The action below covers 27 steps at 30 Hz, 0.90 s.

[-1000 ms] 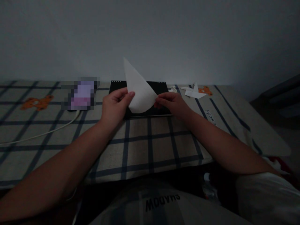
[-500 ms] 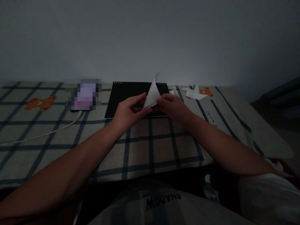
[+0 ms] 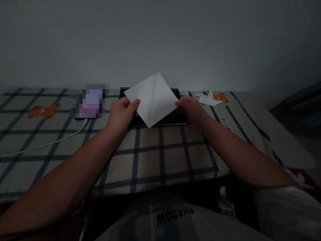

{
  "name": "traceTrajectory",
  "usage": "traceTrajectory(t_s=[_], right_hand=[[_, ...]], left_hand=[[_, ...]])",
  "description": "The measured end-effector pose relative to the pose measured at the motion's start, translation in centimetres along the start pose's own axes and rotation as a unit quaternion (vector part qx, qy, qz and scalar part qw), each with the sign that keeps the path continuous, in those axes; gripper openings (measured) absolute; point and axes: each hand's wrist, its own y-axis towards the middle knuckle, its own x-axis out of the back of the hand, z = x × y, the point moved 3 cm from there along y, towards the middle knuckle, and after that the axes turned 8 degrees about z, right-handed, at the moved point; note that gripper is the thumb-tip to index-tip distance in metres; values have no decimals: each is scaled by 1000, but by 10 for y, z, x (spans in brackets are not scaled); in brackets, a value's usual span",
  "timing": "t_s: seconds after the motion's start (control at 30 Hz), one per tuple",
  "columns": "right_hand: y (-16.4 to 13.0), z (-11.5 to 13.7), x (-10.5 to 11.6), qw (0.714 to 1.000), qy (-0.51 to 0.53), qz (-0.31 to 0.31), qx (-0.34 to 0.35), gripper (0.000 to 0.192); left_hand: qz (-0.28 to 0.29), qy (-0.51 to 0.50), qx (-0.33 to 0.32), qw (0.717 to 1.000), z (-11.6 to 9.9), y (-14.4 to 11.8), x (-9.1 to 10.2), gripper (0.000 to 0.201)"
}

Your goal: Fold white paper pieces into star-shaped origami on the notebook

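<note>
Hidden: a blurred-out patch point(image 3: 89, 101) lies well left of my grip, its contents unreadable; a pale cable point(image 3: 45, 144) runs from it off the left edge
Left hand: my left hand point(image 3: 121, 113) pinches the left corner of the paper sheet point(image 3: 152, 98), thumb on top
Paper sheet: held up between both hands as a diamond, one crease down its middle, just above the black pad point(image 3: 173, 117) and covering most of it
Right hand: my right hand point(image 3: 192, 108) grips the right corner, fingertips behind the sheet and unseen
Edges: checked cloth point(image 3: 160, 154) lies bare below my grip to its near edge
Right of grip: small folded white pieces point(image 3: 208, 99), well apart, dim
</note>
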Motion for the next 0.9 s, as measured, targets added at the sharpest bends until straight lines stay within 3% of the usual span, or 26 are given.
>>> traceTrajectory(t_s=[0.1, 0.17, 0.3, 0.4, 0.5, 0.57, 0.63, 0.77, 0.9], right_hand=[[-2, 6, 3, 989, -145, 6, -15, 30], [-6, 12, -1, 977, -210, 35, -24, 22], [-12, 17, -13, 948, -311, 71, 14, 22], [-13, 15, -18, 922, -363, 113, 73, 19], [-15, 14, -16, 903, -403, 83, 125, 16], [-18, 15, -15, 894, -414, 64, 159, 40], [-21, 16, -17, 885, -416, 85, 192, 52], [-25, 13, -25, 867, -408, 178, 225, 37], [-25, 13, -26, 861, -388, 220, 244, 40]], left_hand=[[13, 54, 23, 998, -2, 4, 8, 37], [28, 151, 36, 987, -7, 4, 11, 38], [58, 350, 19, 935, -14, 4, 13, 72], [77, 403, 5, 912, -9, 5, 12, 93], [71, 451, -53, 888, -8, 6, 12, 105], [66, 483, -100, 867, -12, 5, 11, 102], [95, 498, -142, 850, -16, 3, 7, 83], [248, 483, -185, 819, -16, -2, -8, 49], [302, 471, -183, 808, -12, -5, -13, 45]])
